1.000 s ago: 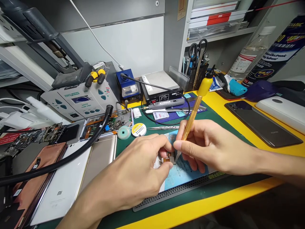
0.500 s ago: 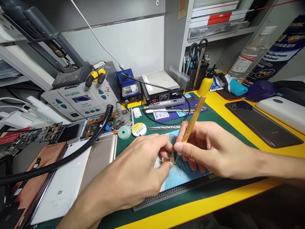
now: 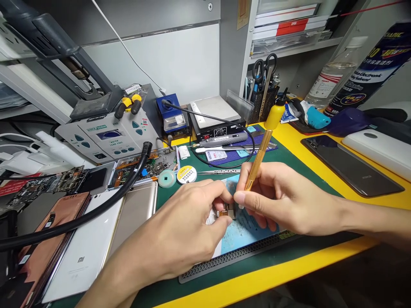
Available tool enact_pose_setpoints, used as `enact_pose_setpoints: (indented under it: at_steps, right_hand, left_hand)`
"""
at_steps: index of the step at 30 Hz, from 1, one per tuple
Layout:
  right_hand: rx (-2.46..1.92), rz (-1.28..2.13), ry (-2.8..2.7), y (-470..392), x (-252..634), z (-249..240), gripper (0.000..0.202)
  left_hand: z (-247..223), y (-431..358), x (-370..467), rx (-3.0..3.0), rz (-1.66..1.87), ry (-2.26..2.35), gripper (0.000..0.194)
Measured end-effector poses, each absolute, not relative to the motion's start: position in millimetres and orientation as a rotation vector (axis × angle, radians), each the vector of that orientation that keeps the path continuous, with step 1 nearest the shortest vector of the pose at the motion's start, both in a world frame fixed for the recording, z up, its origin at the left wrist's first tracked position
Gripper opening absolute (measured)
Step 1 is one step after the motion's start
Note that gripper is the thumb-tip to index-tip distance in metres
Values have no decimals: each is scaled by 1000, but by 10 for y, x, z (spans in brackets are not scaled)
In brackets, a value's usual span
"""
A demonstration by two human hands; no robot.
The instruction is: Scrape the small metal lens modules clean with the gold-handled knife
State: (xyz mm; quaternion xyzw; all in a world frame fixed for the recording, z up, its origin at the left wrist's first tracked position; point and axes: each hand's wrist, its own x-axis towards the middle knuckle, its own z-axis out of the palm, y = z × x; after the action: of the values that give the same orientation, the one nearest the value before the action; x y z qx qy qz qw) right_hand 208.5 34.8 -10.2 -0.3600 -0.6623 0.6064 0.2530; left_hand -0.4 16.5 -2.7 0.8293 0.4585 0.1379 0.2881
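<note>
My right hand (image 3: 279, 199) is closed around a gold knurled pen-shaped knife handle (image 3: 259, 160), tilted with its lower end toward the small part. The tool's tip is partly hidden by my fingers. Between the thumb and fingers of my left hand (image 3: 189, 226) is a small electronic part with an orange flex cable (image 3: 222, 213); most of it is covered by my fingers. Both hands rest over a light-blue printed sheet (image 3: 237, 235) marked with dark specks. Beneath it lies a grey mat with a honeycomb edge (image 3: 205, 267).
Tweezers (image 3: 218, 172), a round yellow-white tin (image 3: 186, 174) and a pale green round container (image 3: 167, 178) lie behind my hands. A black hose (image 3: 105, 209) crosses several phone covers at left. A dark phone (image 3: 351, 164) lies at right. A hot-air station (image 3: 109, 132) stands behind.
The view has shifted slightly. Both hands keep their grips, and the gold tool stays in nearly the same pose, its tip now harder to see beside the small part.
</note>
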Motion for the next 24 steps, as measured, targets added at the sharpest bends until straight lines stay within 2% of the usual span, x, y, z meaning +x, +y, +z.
enact_pose_setpoints:
  at_steps: [24]
  right_hand:
    - [-1158,1701,-1706,378,2091,-104,23]
  left_hand:
    - [-32,165,12,2190,365,1256,9]
